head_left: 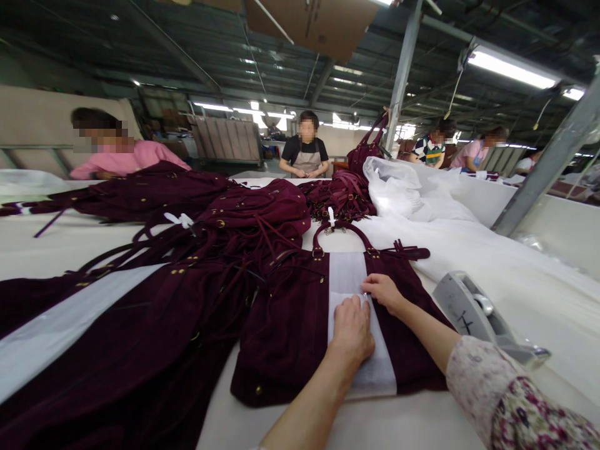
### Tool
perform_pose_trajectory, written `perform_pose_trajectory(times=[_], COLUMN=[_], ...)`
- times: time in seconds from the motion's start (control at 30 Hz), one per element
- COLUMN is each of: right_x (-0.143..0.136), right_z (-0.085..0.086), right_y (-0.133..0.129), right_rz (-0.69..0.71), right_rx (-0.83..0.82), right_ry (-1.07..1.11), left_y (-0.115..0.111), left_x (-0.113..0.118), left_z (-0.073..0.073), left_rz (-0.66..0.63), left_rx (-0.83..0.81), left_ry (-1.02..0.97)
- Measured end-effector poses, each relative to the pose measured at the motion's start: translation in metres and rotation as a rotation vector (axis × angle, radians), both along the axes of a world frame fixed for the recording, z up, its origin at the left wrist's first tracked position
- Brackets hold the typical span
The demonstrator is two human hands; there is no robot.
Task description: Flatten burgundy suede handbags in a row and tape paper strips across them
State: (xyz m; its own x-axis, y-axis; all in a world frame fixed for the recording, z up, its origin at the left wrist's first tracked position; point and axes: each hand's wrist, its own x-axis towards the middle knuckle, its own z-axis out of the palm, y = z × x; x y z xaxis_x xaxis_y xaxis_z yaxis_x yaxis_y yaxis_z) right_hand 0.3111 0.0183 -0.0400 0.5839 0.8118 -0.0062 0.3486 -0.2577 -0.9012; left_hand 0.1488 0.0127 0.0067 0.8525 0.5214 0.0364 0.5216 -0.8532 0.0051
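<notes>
From my remote seat I watch through the head camera, and a burgundy bag [285,325] lies flat on the white table [248,431] right in front of the wearer. A white band [347,269] runs down its front, from just below the arched handle [344,226] to the lower edge. I see the left hand [352,331] resting on this band with its fingers bent and close together; I cannot tell whether anything is under them. The right hand [383,292] reaches in from the right to the band's right edge, thumb and fingertip narrowed almost to a pinch. Something small and shiny shows just beside those fingertips, but I cannot tell whether they grip it. The handle carries a white wrapping [331,217] at its top, and a dark tassel [407,251] lies near the bag's upper right corner.

To the right of the bag, I have a grey dispenser [478,312] on the table, near the floral sleeve [520,400]. On my left lies a second burgundy bag [154,350], crossed by a pale strip [79,319]. Beyond it I make out a heap of burgundy bags [262,206], with crumpled white plastic [394,181] further right. A co-worker in an apron [307,156] faces us across the table
</notes>
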Motion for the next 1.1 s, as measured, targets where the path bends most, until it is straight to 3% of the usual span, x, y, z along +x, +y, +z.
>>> perform_pose_trajectory(times=[0.2, 0.37, 0.47, 0.63, 0.77, 0.87, 0.93, 1.03, 1.1], right_x=[0.003, 0.012, 0.021, 0.027, 0.012, 0.01, 0.023, 0.059, 0.086], right_z=[-0.011, -0.016, -0.008, 0.002, 0.009, 0.034, 0.06, 0.104, 0.126], right_y=[0.004, 0.023, 0.025, 0.012, 0.017, 0.017, -0.002, -0.069, -0.129], right_rz=[-0.105, -0.207, -0.166, 0.046, -0.027, -0.032, 0.02, 0.049, -0.023], right_rx=[0.068, 0.006, -0.039, -0.105, -0.141, -0.186, -0.213, -0.227, -0.238], right_ry=[-0.325, -0.389, -0.371, -0.336, -0.321, -0.228, -0.158, -0.121, -0.128], left_y=[-0.002, -0.001, -0.001, -0.003, 0.003, 0.015, 0.029, 0.049, 0.059], left_x=[0.001, 0.004, 0.003, 0.001, 0.001, -0.003, -0.009, -0.022, -0.031], left_z=[-0.005, -0.006, -0.005, -0.005, -0.003, 0.0, 0.001, 0.0, -0.002], left_rz=[0.018, 0.019, 0.024, 0.032, 0.012, 0.0, 0.013, -0.022, -0.064], left_rx=[0.007, 0.026, 0.028, 0.018, 0.0, -0.028, -0.061, -0.153, -0.229], left_ry=[0.027, 0.021, 0.018, -0.005, -0.042, -0.052, -0.051, -0.062, -0.082])
